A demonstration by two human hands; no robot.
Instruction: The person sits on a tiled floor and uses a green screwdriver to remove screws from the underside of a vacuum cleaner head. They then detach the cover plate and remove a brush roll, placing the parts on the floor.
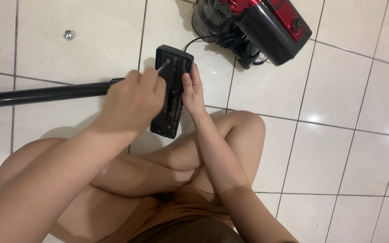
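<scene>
A black rectangular vacuum floor head (175, 81) is held upright over the tiled floor, underside toward me. A black wand tube (41, 95) runs from it to the left. My left hand (133, 100) is closed around a screwdriver; its metal shaft (163, 66) points at the top left corner of the head. My right hand (192, 92) grips the head's right edge, thumb on its face. My crossed bare legs lie below both hands.
A red and black vacuum body (266, 27) with a black cord (244, 56) lies on the floor at the top, just beyond the head. A small round metal part (69, 34) rests on a tile at the upper left.
</scene>
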